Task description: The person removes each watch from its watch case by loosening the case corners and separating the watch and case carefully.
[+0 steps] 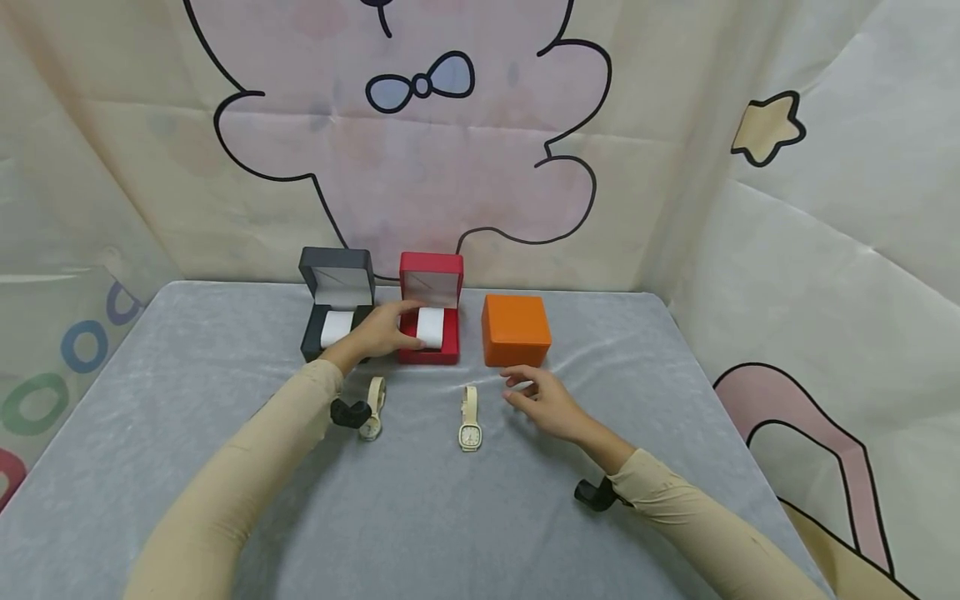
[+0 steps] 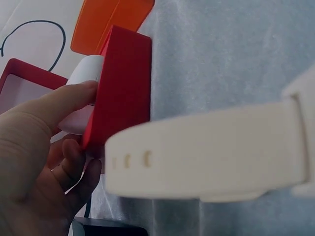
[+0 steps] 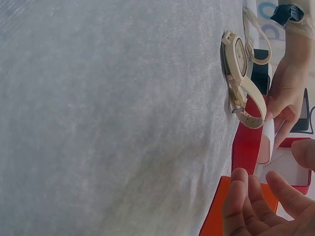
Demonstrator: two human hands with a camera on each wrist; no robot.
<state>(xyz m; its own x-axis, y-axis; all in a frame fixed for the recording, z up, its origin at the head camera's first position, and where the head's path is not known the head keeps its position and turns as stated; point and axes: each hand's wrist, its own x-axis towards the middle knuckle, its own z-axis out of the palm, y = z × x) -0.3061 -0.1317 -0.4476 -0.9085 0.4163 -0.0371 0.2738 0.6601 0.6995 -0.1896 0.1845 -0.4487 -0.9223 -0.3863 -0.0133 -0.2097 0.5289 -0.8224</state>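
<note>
Left hand (image 1: 382,332) grips the red watch box (image 1: 430,357) near the bench's (image 1: 420,517) far edge

The red watch box stands open on the grey-clothed bench, just in front of the far edge, where a printed curtain (image 1: 675,83) hangs behind its raised lid. To its left, a black watch box (image 1: 335,259), also open, leaves only a narrow gap, which the left hand and forearm cross. On its right, a strip of cloth separates it from the orange box (image 1: 516,331), which is closed. The bench's side edges lie well apart from all three boxes, and a broad stretch of cloth spreads toward the person.

Two cream watches lie in front of the boxes: the left watch (image 1: 370,429) beside the left wrist's black camera (image 1: 350,414), the right watch (image 1: 469,412) between the two forearms. Both have their dials toward the person.

The left hand is clamped on the red watch box's left side, thumb against the white cushion (image 1: 431,328) and fingers curled at the outer wall. The right hand (image 1: 543,404) holds nothing; its fingers are apart and loosely bent, just in front of the orange box.

The red watch box has plain, smooth outer walls and a pale lid lining; the rounded cushion sits upright in its base.
</note>
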